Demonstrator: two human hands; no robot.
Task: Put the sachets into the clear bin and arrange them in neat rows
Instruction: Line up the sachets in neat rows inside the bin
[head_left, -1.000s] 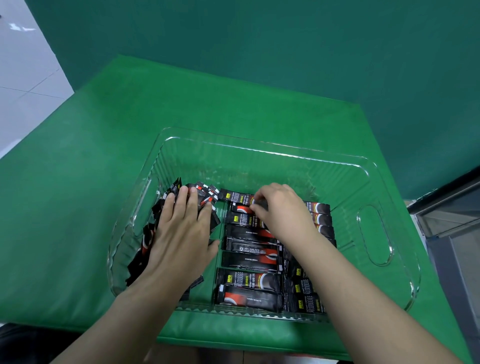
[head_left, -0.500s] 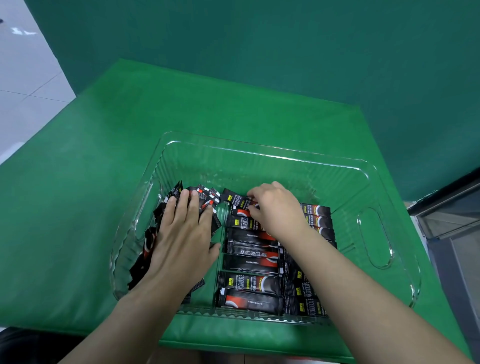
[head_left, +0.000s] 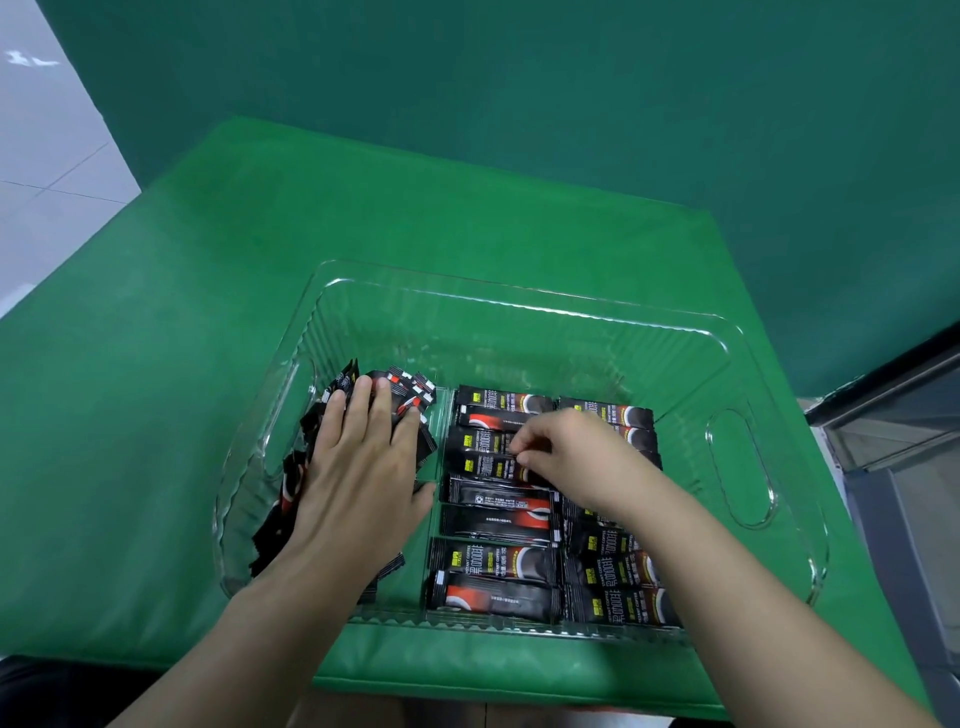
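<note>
Pressing flat, your left hand (head_left: 358, 467) lies with straight fingers on the loose heap of black sachets (head_left: 311, 457) at the left end of the clear ribbed plastic bin (head_left: 519, 306). Your right hand (head_left: 576, 457) has its fingers curled, fingertips pinching the edge of 1 black-and-red sachet (head_left: 483, 441) in the middle row (head_left: 493, 519). Sachets in that row lie crosswise, stacked edge to edge from the near wall toward the far side; a second row (head_left: 613, 571) sits just beside it on the right, partly hidden by your forearm. Bin stands on the green padded worktop (head_left: 208, 312). Far half of the bin floor shows bare.
</note>
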